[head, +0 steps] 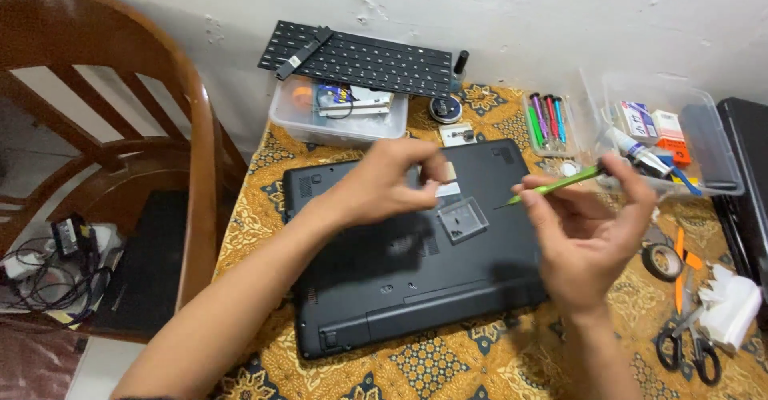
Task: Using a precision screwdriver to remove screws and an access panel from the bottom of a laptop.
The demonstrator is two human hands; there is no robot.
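A black laptop lies bottom-up on the tabletop, which is covered in a gold patterned cloth, and both of the person's hands hover over it. The right hand hangs above the laptop's right edge, its grip pinched narrow around a green screwdriver held between thumb and fingertips; the tool's dark tip points left, toward the middle of the laptop. The left hand is raised above the laptop's upper middle, fingers curled close toward the thumb. Whether anything sits between those fingertips I cannot tell.

Just below the left hand, a small square panel lies on the laptop's underside.

Behind the laptop, against the wall, a loose black keyboard rests across a clear plastic tub. To the laptop's upper right stands a set of coloured screwdrivers, and beyond it a larger clear box holds small packets and tubes. To the laptop's right lie a roll of black tape, orange-bladed scissors and crumpled white tissue. Left of the laptop stands a brown wooden chair.
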